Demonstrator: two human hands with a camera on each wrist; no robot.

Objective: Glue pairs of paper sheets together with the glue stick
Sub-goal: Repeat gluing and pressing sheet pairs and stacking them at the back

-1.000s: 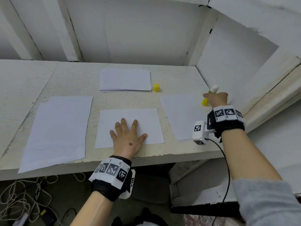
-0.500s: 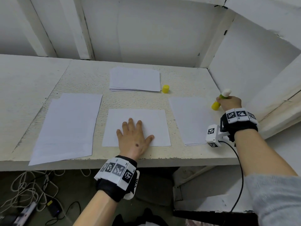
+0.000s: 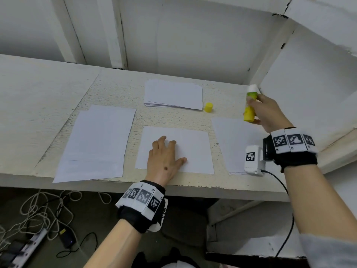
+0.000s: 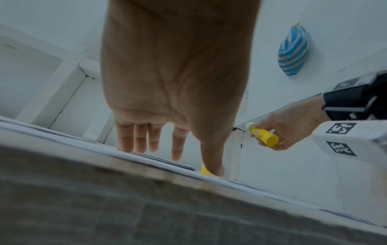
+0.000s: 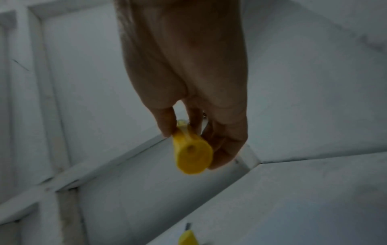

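Observation:
A yellow glue stick [image 3: 250, 107] with its white glue tip exposed is gripped in my right hand [image 3: 265, 113], raised above the table's right end; the same glue stick [image 4: 264, 136] [image 5: 189, 153] shows in both wrist views. My left hand [image 3: 164, 157] lies flat, fingers straight, on the middle white sheet [image 3: 193, 149] near the front edge. The yellow cap [image 3: 208, 107] stands by the paper stack [image 3: 173, 94] at the back. Further sheets [image 3: 229, 140] lie on the right under my right wrist.
Large white sheets [image 3: 96, 142] lie on the left of the table [image 3: 116, 89]. White walls close the back and right. Cables and a power strip [image 3: 29, 246] lie on the floor below. A blue striped bag [image 4: 293, 53] hangs up high in the left wrist view.
My right hand has lifted the glue stick up and tilted it more upright. My left hand's fingers have drawn closer together on the middle sheet.

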